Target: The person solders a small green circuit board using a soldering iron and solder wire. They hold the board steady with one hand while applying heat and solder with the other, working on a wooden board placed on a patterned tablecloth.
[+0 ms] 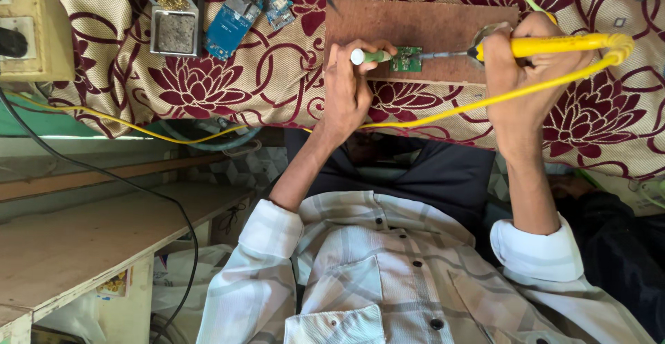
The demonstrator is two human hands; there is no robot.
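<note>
- Grips a green stick tool point(370, 56) in the closed left hand point(350, 91), by the small green board point(406, 59) at the wooden plate's point(429, 22) near edge.
- Grips a yellow soldering iron point(554, 45) in the closed right hand point(516, 74), tip at that board.
- Could burn left fingers: hot tip close.
- Could slip if the yellow cord point(443, 114) tugs.

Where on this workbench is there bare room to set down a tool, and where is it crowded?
Free: the flowered cloth between the metal stand and the left hand, and the wooden board above the green circuit board. Crowded: the board's lower edge, where the right hand holds the yellow soldering iron, and around the blue circuit boards.
</note>
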